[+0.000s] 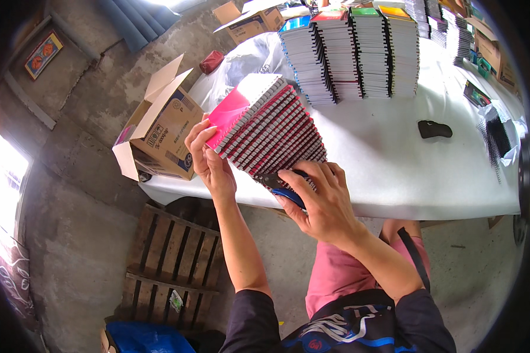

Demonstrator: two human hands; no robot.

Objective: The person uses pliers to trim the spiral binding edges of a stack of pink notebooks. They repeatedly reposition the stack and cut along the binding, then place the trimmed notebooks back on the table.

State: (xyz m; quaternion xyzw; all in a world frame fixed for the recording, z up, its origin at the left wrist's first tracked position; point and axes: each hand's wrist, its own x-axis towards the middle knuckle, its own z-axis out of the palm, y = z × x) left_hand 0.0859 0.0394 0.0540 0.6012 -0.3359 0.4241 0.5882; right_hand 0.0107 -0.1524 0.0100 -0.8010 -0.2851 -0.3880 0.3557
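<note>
A tall stack of spiral-bound notebooks (pixel 271 132) with pink-red covers stands at the table's front edge, its coiled spines toward me. At its left corner my left hand (pixel 209 153) is closed on the notebooks, fingers at the top cover. My right hand (pixel 321 197) grips pliers (pixel 290 197) with blue on the handle. Their dark head touches or lies very close to the coils low on the stack. My fingers hide part of the pliers, and I cannot tell whether the jaws are closed.
An open cardboard box (pixel 165 129) stands left of the stack. Several notebook stacks (pixel 359 59) rise behind it on the white-covered table (pixel 383 170). To the right lie a black object (pixel 434 129) and loose black coils (pixel 497 141). A wooden pallet (pixel 171 259) is below left.
</note>
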